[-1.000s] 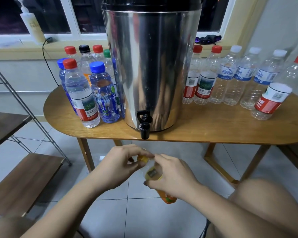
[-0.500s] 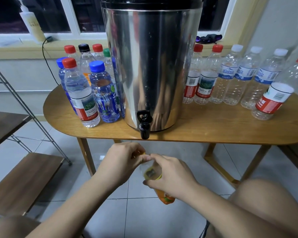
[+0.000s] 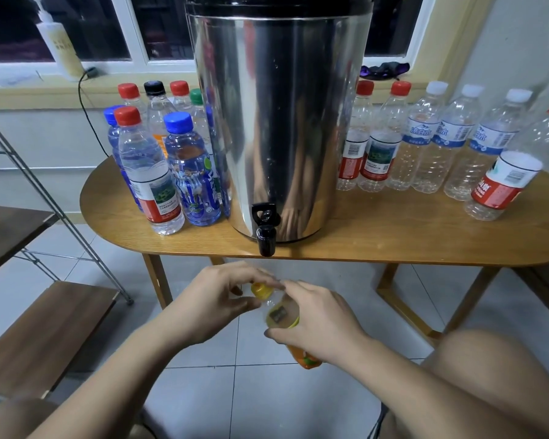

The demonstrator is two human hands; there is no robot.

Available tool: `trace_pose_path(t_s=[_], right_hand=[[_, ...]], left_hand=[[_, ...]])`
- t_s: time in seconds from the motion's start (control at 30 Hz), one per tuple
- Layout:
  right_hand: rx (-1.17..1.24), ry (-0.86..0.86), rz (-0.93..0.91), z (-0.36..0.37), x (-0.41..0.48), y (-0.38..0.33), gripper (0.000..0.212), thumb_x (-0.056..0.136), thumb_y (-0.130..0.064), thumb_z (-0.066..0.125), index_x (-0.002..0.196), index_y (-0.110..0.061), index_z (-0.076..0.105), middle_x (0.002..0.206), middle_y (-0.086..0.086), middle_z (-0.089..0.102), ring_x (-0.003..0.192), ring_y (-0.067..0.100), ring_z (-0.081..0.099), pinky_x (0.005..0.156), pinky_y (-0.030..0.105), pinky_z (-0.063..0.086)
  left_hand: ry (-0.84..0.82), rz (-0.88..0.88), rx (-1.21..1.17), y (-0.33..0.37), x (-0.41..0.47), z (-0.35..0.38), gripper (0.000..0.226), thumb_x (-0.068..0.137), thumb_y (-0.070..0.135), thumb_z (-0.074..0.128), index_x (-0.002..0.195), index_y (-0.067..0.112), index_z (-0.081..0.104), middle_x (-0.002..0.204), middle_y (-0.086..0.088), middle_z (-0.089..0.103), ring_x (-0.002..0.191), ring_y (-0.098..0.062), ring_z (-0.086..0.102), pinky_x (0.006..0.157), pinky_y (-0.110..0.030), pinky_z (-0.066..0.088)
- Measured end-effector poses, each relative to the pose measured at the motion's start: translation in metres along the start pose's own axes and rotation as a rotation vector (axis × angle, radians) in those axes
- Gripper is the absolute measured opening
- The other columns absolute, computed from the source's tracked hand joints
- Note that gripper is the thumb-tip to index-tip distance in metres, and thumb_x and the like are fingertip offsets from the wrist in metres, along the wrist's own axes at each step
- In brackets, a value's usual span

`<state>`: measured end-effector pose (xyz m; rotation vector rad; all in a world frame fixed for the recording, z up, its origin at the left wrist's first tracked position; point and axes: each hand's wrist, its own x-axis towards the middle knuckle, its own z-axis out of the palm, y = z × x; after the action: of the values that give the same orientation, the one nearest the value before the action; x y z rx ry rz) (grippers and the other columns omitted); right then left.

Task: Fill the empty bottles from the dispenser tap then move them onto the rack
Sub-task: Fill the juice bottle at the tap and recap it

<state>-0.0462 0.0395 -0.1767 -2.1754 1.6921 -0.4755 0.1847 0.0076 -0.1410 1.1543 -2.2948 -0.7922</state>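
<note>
Yellow screw cap [image 3: 261, 291] is pinched by the fingers of the left hand [image 3: 216, 299]. The right hand [image 3: 317, 324] is clamped round the small clear orange-labelled bottle [image 3: 281, 313], its contents hidden. I judge the step to be twisting the cap, on or off unclear. If off, the mouth must next rise under the black tap [image 3: 266, 228] just beyond the fingers. On the wooden surface [image 3: 393, 236], flanking the steel dispenser [image 3: 279, 122], filled bottles [image 3: 149, 172] stand left of the fingers and empty bottles [image 3: 425, 144] right.
</note>
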Motion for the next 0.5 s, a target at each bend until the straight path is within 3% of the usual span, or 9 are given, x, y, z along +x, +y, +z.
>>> trace_pose_path(t_s=[0.1,0.2,0.33,0.5], right_hand=[[0.001,0.003,-0.019,0.0,-0.001,-0.001,0.075,0.076,-0.071,0.078,0.141,-0.044,0.053,0.125,-0.021,0.065,0.107,0.008,0.063,0.086,0.027,0.053],[0.011,0.009,-0.021,0.0,-0.001,-0.002,0.079,0.076,-0.07,0.078,0.146,-0.043,0.051,0.133,-0.021,0.064,0.112,0.009,0.063,0.09,0.029,0.053],[0.014,0.02,-0.007,0.002,0.001,-0.003,0.086,0.077,-0.072,0.077,0.152,-0.043,0.048,0.14,-0.021,0.061,0.119,0.011,0.062,0.095,0.03,0.053],[0.009,0.024,0.017,0.004,0.002,-0.006,0.079,0.076,-0.07,0.078,0.145,-0.046,0.05,0.128,-0.021,0.064,0.113,0.01,0.063,0.09,0.03,0.053]], left_hand=[[0.021,-0.006,0.034,-0.005,0.001,-0.002,0.036,0.093,0.021,0.085,0.12,0.044,0.078,0.116,0.024,0.071,0.112,-0.006,0.068,0.087,-0.022,0.053],[0.079,-0.047,0.067,-0.006,0.003,-0.001,0.025,0.09,0.048,0.082,0.113,0.039,0.079,0.105,0.022,0.071,0.102,-0.004,0.067,0.08,-0.015,0.048],[0.159,-0.086,0.141,-0.006,0.008,0.003,0.045,0.083,0.075,0.067,0.099,0.035,0.077,0.088,0.017,0.07,0.086,-0.003,0.065,0.071,-0.025,0.051],[0.256,-0.145,0.315,-0.004,0.014,0.011,0.061,0.081,0.088,0.052,0.079,0.029,0.066,0.066,0.013,0.061,0.066,-0.005,0.058,0.056,-0.023,0.039]])
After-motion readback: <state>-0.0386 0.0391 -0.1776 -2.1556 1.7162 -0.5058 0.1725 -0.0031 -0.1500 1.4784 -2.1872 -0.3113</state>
